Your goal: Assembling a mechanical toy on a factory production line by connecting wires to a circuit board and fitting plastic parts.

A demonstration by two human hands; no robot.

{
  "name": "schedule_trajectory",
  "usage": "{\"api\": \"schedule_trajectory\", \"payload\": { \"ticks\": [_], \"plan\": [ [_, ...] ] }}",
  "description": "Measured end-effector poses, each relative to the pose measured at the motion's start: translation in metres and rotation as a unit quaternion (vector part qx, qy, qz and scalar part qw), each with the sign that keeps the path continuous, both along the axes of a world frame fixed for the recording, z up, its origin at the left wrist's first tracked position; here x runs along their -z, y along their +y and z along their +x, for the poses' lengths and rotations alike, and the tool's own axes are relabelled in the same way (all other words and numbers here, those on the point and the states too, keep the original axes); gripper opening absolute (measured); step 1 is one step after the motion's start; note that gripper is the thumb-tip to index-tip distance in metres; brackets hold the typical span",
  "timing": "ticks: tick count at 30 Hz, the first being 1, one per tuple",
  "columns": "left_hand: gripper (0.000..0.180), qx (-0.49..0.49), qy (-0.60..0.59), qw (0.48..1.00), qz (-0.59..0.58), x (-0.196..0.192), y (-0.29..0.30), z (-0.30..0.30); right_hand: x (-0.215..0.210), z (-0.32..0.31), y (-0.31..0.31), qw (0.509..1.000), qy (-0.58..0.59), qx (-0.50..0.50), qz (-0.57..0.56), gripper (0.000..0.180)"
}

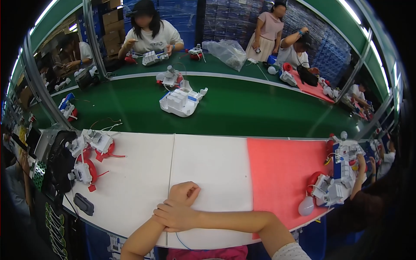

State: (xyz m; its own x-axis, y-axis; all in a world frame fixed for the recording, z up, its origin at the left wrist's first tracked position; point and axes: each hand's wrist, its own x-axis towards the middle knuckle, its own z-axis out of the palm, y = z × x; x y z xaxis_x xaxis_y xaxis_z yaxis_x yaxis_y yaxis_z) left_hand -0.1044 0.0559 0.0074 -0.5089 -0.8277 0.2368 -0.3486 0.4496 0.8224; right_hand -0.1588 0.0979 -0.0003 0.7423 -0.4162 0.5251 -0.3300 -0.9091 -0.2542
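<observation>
Right hand (175, 215) resting over left hand (184, 193), on white table (216, 164)

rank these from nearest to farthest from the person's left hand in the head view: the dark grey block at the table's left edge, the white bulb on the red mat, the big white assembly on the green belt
From the left hand:
1. Dark grey block, to its left near the white table's front edge.
2. Big white assembly, straight ahead on the green belt.
3. White bulb, far right on the red mat.
The first two are fairly close; the bulb is clearly farthest.
</observation>
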Motion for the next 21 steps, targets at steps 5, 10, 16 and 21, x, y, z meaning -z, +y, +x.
{"api": "schedule_trajectory", "payload": {
  "ticks": [5, 10, 16, 21],
  "plan": [
    [0.011, 0.000, 0.026, 1.000, -0.003, 0.0025, -0.0006, -0.0003, 0.0019, 0.0015, 0.0000, 1.000, -0.014, -0.002, -0.005, 0.047],
    [0.010, 0.005, 0.015, 1.000, -0.006, 0.0010, -0.0016, -0.0008, -0.0005, 0.0009, 0.0010, 1.000, 0.010, -0.006, -0.008, 0.047],
    [0.009, 0.014, 0.008, 1.000, -0.023, 0.0016, -0.0018, 0.0008, -0.0041, 0.0033, 0.0016, 0.999, 0.011, 0.022, -0.034, 0.036],
    [0.009, 0.007, -0.005, 1.000, -0.003, -0.0010, -0.0011, 0.0041, -0.0074, 0.0035, 0.0005, 1.000, 0.010, 0.012, -0.010, 0.036]
  ]
}}
